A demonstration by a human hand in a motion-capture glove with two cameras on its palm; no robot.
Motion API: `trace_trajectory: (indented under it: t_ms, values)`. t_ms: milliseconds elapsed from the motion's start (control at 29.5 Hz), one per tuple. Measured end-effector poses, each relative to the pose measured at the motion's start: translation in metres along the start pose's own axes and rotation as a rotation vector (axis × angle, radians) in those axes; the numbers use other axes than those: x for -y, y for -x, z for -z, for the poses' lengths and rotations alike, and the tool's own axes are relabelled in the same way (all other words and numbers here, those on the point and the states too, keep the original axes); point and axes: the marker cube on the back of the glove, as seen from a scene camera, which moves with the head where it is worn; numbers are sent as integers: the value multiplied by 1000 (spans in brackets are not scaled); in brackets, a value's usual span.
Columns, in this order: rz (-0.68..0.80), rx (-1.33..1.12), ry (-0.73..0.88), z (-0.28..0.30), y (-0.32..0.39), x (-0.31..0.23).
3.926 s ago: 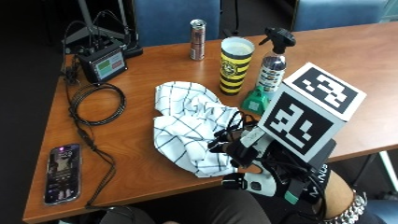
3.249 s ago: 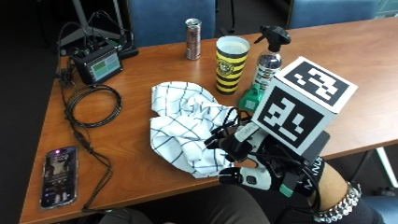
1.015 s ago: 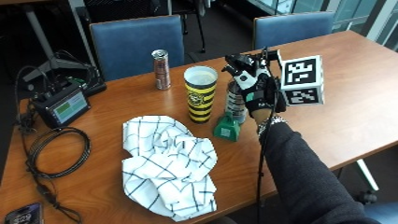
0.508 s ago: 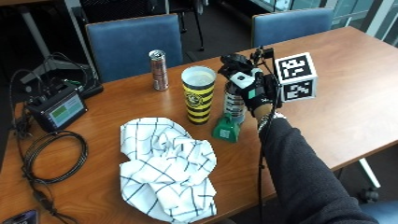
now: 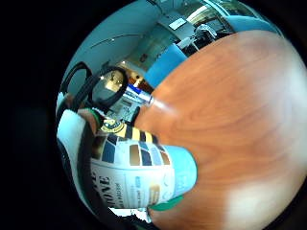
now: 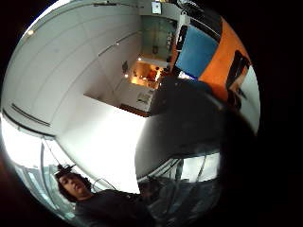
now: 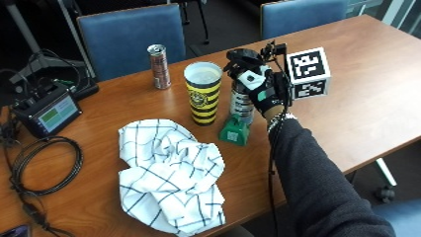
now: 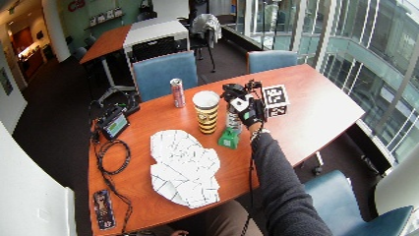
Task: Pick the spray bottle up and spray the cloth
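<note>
The spray bottle (image 7: 240,101) stands on the counter (image 7: 368,94) at centre frame, its green base beside the striped cup (image 7: 202,94) — whose contents I cannot make out. The gloved right hand (image 7: 266,91) is curled round the bottle's neck. The pickup is in hand; next comes lifting it and aiming at the checked cloth (image 7: 172,173), lower left.

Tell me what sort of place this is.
Probably an office meeting room: a long wooden table with blue chairs around it, floor-to-ceiling windows along one side, and more desks in the room behind.
</note>
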Motion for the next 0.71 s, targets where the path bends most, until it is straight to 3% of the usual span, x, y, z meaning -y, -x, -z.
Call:
trace_trajectory:
  t_ms: [338, 711]
  values:
    - [44, 31, -26, -9, 8, -1]
    - [-17, 38, -68, -3, -42, -33]
